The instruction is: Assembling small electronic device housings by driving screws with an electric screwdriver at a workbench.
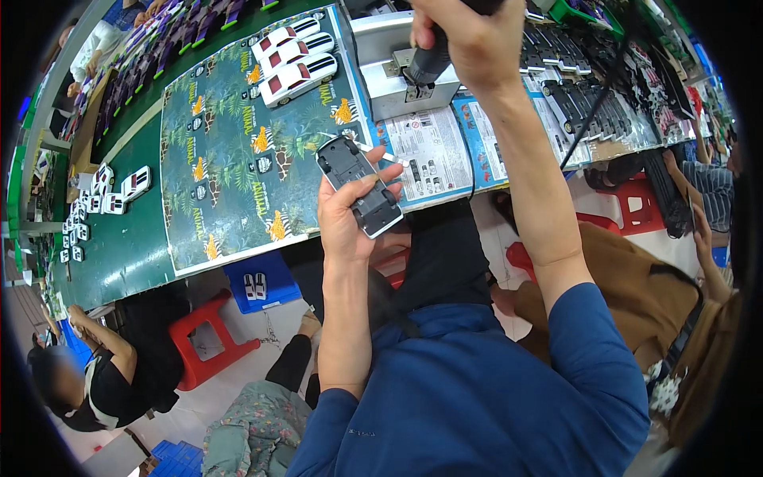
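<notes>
My left hand (342, 219) holds a white toy car (340, 163) upside down above the near edge of the table, its black underside facing up and the thumb across it. Up and to the right, my right hand (481, 48) is wrapped round a black electric screwdriver (429, 63). Its lower end points down at a small metal screw feeder (396, 102); the bit itself is too small to make out. Three white toy cars with red insides (298, 79) stand side by side on the printed sheet beyond my left hand.
A patterned animal sheet (230, 143) covers the green table (131, 238). More white cars (114, 191) cluster at the left. Black car bases (584, 107) lie in rows at the right. A cable (604, 99) hangs at the right. People sit close by, with red stools (208, 338).
</notes>
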A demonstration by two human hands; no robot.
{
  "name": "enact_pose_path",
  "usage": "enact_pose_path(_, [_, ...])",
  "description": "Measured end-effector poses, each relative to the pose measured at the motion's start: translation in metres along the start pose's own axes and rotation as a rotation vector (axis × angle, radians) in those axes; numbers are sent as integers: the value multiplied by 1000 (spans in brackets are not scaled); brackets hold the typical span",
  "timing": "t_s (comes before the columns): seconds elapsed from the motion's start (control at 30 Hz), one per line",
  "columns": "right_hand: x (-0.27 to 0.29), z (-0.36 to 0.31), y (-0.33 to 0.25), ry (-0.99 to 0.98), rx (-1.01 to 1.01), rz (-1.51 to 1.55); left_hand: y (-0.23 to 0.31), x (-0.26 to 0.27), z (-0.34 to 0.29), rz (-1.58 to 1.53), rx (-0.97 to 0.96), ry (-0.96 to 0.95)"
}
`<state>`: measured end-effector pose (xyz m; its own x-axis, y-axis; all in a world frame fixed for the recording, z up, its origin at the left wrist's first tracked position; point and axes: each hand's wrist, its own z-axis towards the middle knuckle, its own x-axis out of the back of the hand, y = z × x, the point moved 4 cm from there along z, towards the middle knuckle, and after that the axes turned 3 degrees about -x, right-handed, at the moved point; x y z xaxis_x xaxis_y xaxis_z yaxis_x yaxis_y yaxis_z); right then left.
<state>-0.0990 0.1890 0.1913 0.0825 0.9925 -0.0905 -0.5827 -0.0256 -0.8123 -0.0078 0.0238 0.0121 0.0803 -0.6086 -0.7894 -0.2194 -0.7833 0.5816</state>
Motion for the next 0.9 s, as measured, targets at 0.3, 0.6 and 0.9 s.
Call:
enact_pose_path(0.3, [9,-41,-8,-275,-157,406,-4,4,6,-63,-25,22])
enact_pose_path(0.6, [-23,-85,-16,-241,-278,571,-6,18,18,-126,-1,13])
enact_pose_path(0.9, [-30,-90,-10,-451,-288,327,-8,20,18,-178,73,72])
